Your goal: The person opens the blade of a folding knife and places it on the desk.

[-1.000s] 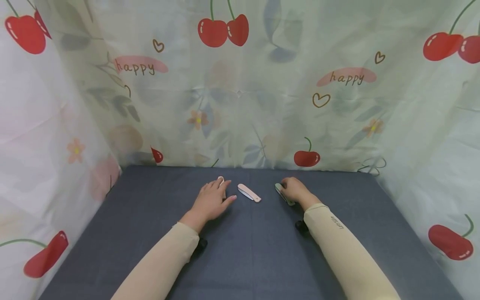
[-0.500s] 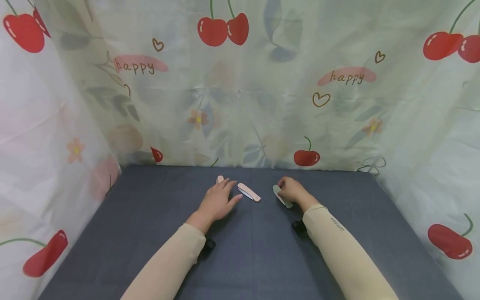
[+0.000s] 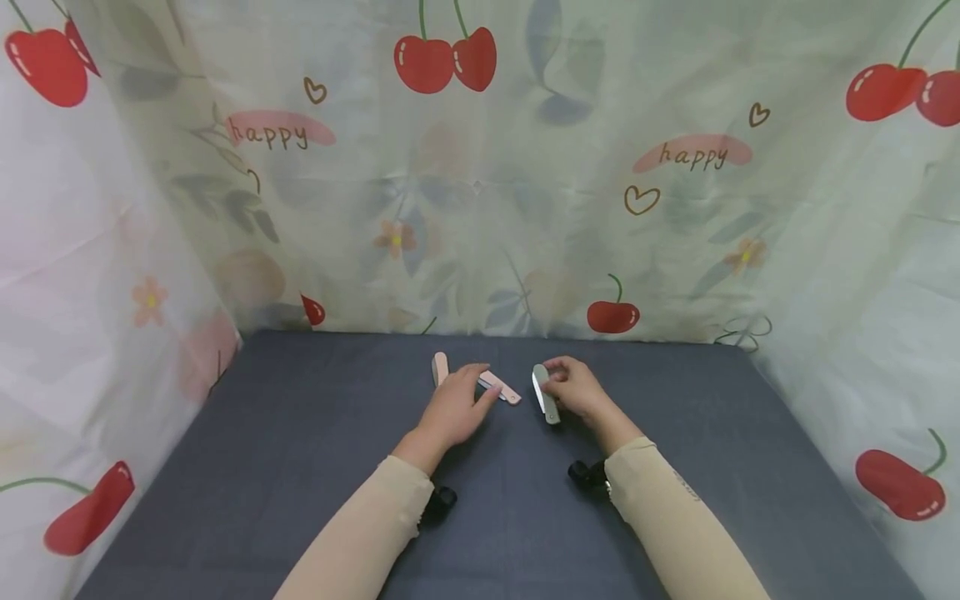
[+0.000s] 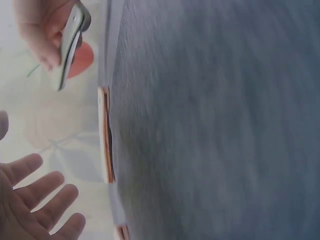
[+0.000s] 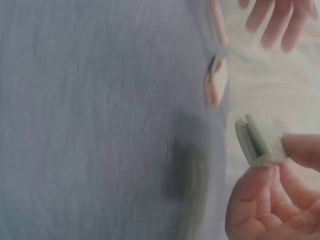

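Note:
In the head view my right hand (image 3: 581,390) pinches a pale green folding knife (image 3: 545,393), its blade folded along the handle. The right wrist view shows the slotted end of this green knife (image 5: 255,142) between thumb and fingers, raised off the cloth. My left hand (image 3: 453,408) has its fingers spread and holds nothing. It hovers over a pink folding knife (image 3: 502,387), hiding part of it. A second pink folding knife (image 3: 440,367) lies just beyond the left hand, its near end covered. Both pink knives rest on the dark cloth.
A dark grey-blue cloth (image 3: 315,500) covers the table. Curtains printed with cherries (image 3: 446,62) enclose its back and both sides. Black wrist cameras (image 3: 441,504) hang under both cuffs.
My right hand has lifted the green knife and moved it left, turning it more upright. My left hand has shifted right, from the left pink knife to over the middle one.

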